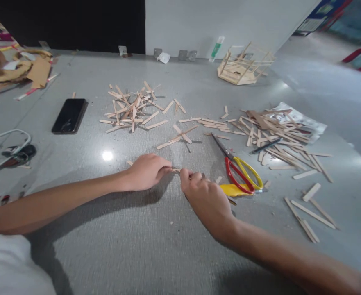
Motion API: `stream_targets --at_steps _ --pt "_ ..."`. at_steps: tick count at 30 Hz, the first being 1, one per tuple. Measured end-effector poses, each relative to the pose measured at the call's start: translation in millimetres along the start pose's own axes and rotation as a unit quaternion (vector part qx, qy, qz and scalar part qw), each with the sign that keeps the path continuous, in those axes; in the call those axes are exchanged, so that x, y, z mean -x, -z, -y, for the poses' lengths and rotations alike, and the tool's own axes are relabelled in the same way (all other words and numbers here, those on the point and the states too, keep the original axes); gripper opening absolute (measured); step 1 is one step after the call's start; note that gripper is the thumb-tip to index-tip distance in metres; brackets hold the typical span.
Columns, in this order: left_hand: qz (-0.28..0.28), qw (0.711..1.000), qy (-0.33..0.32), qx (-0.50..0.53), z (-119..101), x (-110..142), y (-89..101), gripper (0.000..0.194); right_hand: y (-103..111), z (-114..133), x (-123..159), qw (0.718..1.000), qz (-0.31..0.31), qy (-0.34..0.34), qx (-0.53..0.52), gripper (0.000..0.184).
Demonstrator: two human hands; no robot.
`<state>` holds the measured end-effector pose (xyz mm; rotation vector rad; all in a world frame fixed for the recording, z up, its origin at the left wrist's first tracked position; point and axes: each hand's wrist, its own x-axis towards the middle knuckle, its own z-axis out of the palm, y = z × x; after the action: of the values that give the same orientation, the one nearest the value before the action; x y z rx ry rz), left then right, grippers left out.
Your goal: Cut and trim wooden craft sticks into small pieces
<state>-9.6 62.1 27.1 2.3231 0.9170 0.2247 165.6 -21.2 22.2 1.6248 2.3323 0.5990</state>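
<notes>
Between my two hands, a short stretch of a wooden craft stick (pixel 175 170) shows, held low above the grey table. My left hand (pixel 148 172) pinches its left end between thumb and fingers. My right hand (pixel 209 194) is closed at the other end, its fingers curled and hiding most of what is in them. A thin dark rod end (pixel 232 200) juts out behind the right hand; I cannot tell whether it is held. Just right of that hand lie scissors (pixel 240 172) with one red and one yellow handle, over a yellow object (pixel 233 189).
Craft sticks form a stacked pile (pixel 133 108) at centre-left and a loose heap (pixel 278 135) on the right, partly over a plastic packet (pixel 312 125). A phone (pixel 69 116), a cable (pixel 6 133), a stick-built frame (pixel 244 67) and a glue tube (pixel 216 49) stand around them.
</notes>
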Motion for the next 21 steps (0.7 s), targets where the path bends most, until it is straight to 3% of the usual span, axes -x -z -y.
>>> stream_targets --at_steps 5,9,11,14,17,21 --pt "-0.018 0.999 -0.009 -0.032 3 1 -5.8 0.038 -6 -3 1 1.0 -0.009 -0.003 -0.024 0.032" --pt "-0.116 0.982 -0.043 -0.146 -2 11 -16.9 0.033 -15 -8 3 0.993 -0.104 -0.009 -0.049 0.022" --pt "-0.219 0.935 -0.104 -0.259 -9 17 -18.0 0.027 -15 -13 4 0.979 -0.175 -0.019 -0.104 0.018" --pt "-0.34 0.818 -0.224 -0.406 -21 26 -10.5 0.018 -11 -21 4 0.934 -0.266 -0.003 -0.24 0.023" --pt "-0.38 0.732 -0.311 -0.472 -29 30 1.8 0.013 -5 -25 6 0.886 -0.319 0.02 -0.335 0.022" --pt "-0.396 0.678 -0.37 -0.497 -34 32 11.3 0.02 -1 -24 10 0.848 -0.361 0.032 -0.386 0.019"
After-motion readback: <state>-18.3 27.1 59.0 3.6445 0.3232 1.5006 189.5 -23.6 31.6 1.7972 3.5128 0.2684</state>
